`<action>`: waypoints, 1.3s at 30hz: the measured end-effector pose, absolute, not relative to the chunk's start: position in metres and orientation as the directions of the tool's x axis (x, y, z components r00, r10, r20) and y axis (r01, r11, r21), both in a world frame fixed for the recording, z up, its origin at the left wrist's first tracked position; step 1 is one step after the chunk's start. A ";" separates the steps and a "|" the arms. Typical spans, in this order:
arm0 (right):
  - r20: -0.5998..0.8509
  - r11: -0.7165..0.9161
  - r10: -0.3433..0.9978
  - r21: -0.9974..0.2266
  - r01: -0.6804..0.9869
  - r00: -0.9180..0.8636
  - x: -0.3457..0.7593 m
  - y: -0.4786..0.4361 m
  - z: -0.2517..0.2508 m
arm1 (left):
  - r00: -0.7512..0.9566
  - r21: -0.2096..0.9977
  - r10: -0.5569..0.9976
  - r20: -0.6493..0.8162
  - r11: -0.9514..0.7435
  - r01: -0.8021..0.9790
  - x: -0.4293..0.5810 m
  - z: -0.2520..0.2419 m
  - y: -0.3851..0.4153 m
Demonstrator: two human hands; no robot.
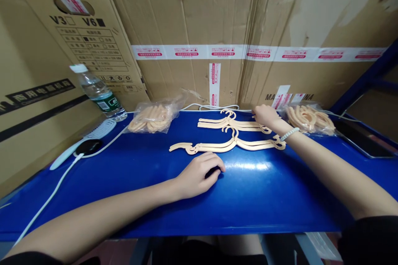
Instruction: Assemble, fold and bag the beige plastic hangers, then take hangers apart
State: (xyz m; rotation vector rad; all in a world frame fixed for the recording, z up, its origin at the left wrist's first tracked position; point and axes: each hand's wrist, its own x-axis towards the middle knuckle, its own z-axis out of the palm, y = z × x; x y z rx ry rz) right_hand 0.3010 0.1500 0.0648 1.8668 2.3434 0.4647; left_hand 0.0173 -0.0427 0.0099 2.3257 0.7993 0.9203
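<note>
On the table lie beige folding clothes hangers: a front pair [217,147] and a back pair [214,123], their hooks pointing toward the cardboard. The front pair's left end is bent outward. My left hand [197,173] rests on the table just in front of the front pair, fingers curved, thumb apart, nothing in it. My right hand [267,116] reaches over the right end of the back pair. Its fingers are bent together, and their tips are mostly hidden, so what they hold cannot be made out. A pale beaded bracelet [289,134] circles that wrist.
Plastic bags of more beige hanger parts lie at back left [152,117] and back right [306,117]. A water bottle [99,93], a light-blue hairbrush [83,142], a black round device [88,147] on a white cable and a phone [362,138] surround them. Cardboard boxes [192,20] wall the back.
</note>
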 end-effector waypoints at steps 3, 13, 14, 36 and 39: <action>0.100 0.197 0.967 0.304 0.932 -0.236 0.301 0.149 0.062 | 0.600 0.634 0.677 0.427 -0.697 0.335 0.018 0.011 -0.042; 0.203 0.286 0.919 0.242 0.927 -0.337 0.292 0.133 0.086 | 0.573 0.667 0.703 0.422 -0.668 0.329 0.019 0.015 -0.044; 0.239 0.304 0.904 0.222 0.926 -0.354 0.291 0.125 0.092 | 0.557 0.687 0.720 0.413 -0.648 0.328 0.019 0.016 -0.045; 0.438 0.679 0.705 -0.189 0.709 -0.559 0.286 0.052 0.062 | 0.128 0.960 0.988 -0.088 0.118 -0.253 0.026 0.029 -0.038; 0.363 0.618 0.741 -0.039 0.785 -0.565 0.308 0.082 0.048 | 0.086 0.959 0.994 -0.060 0.081 -0.270 0.023 0.032 -0.033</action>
